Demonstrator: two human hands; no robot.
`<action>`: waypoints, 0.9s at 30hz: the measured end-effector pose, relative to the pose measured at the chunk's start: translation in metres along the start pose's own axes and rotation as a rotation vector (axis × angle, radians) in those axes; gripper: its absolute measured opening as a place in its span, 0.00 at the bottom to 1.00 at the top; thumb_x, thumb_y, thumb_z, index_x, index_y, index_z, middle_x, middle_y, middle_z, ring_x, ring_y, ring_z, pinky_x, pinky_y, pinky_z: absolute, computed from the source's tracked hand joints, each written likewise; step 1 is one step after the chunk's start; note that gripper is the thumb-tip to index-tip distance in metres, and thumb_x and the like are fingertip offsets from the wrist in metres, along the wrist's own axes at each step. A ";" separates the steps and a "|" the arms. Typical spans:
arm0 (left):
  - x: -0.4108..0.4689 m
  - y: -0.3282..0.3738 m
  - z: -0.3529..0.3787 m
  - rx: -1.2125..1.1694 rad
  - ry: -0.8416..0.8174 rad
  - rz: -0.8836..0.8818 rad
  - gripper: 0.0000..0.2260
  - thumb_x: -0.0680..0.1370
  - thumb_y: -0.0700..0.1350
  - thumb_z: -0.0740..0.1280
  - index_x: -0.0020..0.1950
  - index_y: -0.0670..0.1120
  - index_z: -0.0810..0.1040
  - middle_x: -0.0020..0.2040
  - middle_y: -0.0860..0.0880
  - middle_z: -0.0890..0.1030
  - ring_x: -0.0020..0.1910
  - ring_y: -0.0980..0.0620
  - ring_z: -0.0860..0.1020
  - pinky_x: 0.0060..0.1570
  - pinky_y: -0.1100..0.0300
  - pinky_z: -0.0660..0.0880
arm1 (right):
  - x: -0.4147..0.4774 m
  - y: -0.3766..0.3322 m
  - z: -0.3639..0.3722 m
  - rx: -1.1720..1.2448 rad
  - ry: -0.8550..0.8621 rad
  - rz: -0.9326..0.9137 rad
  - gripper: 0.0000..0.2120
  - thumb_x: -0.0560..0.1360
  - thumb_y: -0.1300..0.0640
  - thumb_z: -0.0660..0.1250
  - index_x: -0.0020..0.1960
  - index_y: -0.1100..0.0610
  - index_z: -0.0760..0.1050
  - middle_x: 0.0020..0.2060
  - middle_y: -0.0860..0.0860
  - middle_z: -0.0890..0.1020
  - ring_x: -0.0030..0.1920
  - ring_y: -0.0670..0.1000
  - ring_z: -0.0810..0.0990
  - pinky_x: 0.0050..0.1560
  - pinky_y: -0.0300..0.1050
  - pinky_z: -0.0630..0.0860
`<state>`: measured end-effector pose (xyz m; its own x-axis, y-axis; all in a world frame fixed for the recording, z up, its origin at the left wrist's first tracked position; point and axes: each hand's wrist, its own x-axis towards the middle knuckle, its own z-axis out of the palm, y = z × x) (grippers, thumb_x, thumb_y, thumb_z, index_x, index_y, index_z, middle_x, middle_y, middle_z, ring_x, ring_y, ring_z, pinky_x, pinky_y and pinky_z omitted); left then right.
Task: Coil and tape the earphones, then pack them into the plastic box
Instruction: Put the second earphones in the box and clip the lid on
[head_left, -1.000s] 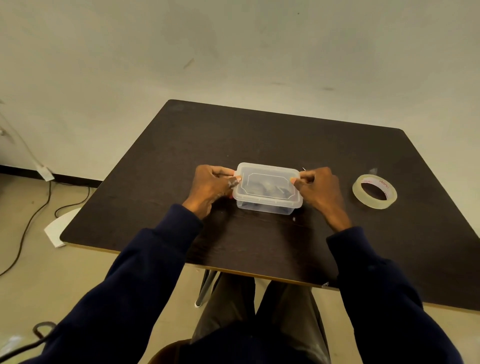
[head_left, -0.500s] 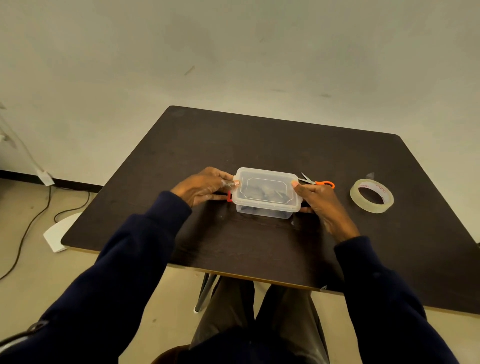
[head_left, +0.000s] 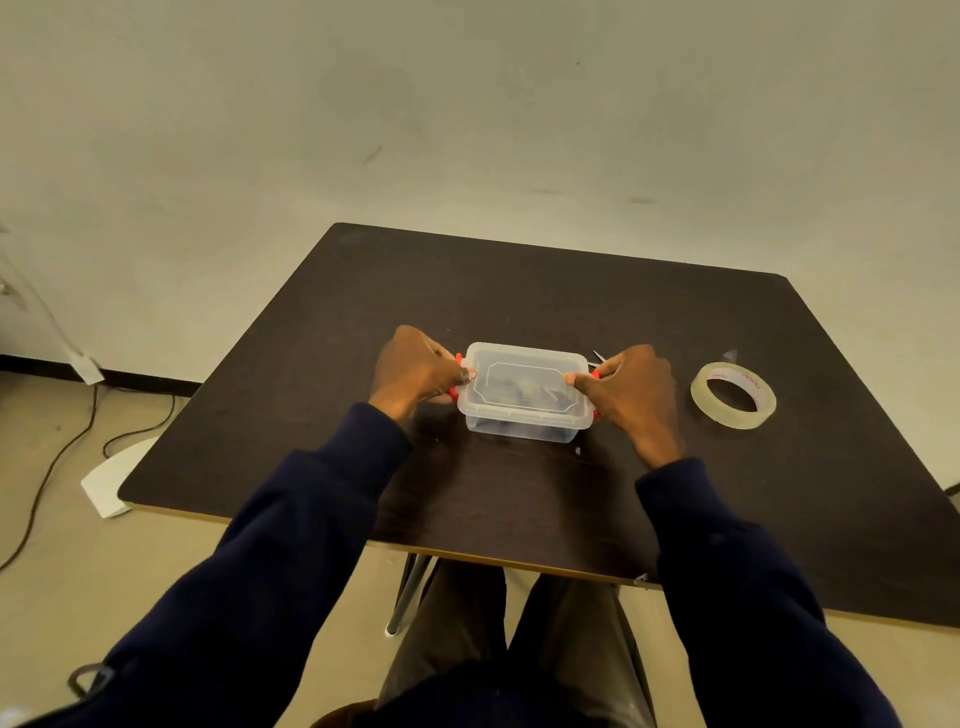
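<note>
**Mia:** Where is the plastic box (head_left: 519, 428)?

**Tom:** It sits flat on the dark table (head_left: 519, 291). Its clear lid (head_left: 524, 364) is on top. Something dark lies inside, but it is too blurry to tell what it is.

**Mia:** What are the hands doing?

**Tom:** The left hand (head_left: 415, 371) grips the left end of the box. Its fingers curl round the end, and its thumb presses on the lid. The right hand (head_left: 631, 392) grips the right end the same way. A bit of red clip (head_left: 458, 359) peeks out by each hand.

**Mia:** What else is near the box?

**Tom:** A tape roll (head_left: 733, 396) lies flat to the right of the box. It is just past the right hand and not touching it. A thin grey tip (head_left: 597, 356) pokes out behind the box's right end. Too little shows to tell what it is.

**Mia:** Is there room to move?

**Tom:** Yes. Behind the box the table top runs a long way to the far edge. Left of the box it runs wide to the left edge. In front of the box a shorter strip reaches the near edge, and the two dark sleeves (head_left: 322, 519) cross that edge. Right of the box, past the tape roll, it goes on to the right edge.

**Mia:** And off the table?

**Tom:** Far left of the box, down on the floor, are a black cord (head_left: 136, 431) and a flat white thing (head_left: 111, 480).
</note>
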<state>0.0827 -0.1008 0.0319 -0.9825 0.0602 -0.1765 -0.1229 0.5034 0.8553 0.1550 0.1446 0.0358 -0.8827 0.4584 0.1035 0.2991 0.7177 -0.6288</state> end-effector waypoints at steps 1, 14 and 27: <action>0.001 0.002 0.001 0.035 0.008 0.013 0.08 0.72 0.44 0.80 0.41 0.40 0.86 0.40 0.43 0.86 0.42 0.45 0.87 0.49 0.43 0.85 | 0.000 -0.001 0.000 -0.020 -0.002 -0.005 0.17 0.71 0.44 0.79 0.42 0.59 0.84 0.36 0.54 0.85 0.36 0.53 0.84 0.45 0.55 0.85; 0.007 0.015 0.014 0.379 0.110 0.111 0.12 0.73 0.44 0.79 0.52 0.41 0.83 0.43 0.46 0.83 0.41 0.49 0.83 0.42 0.55 0.82 | -0.006 -0.020 -0.003 -0.248 -0.039 0.006 0.14 0.74 0.55 0.77 0.54 0.62 0.79 0.48 0.58 0.84 0.46 0.57 0.83 0.50 0.54 0.83; -0.006 -0.016 -0.014 0.079 -0.214 0.420 0.31 0.75 0.47 0.78 0.77 0.51 0.72 0.80 0.50 0.65 0.77 0.49 0.67 0.74 0.46 0.70 | -0.005 -0.011 -0.003 0.086 -0.092 -0.058 0.18 0.75 0.54 0.77 0.61 0.60 0.82 0.54 0.55 0.86 0.46 0.50 0.82 0.48 0.43 0.79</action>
<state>0.0891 -0.1217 0.0261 -0.8927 0.4447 0.0731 0.2980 0.4607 0.8360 0.1578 0.1361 0.0443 -0.9282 0.3649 0.0730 0.2182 0.6924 -0.6877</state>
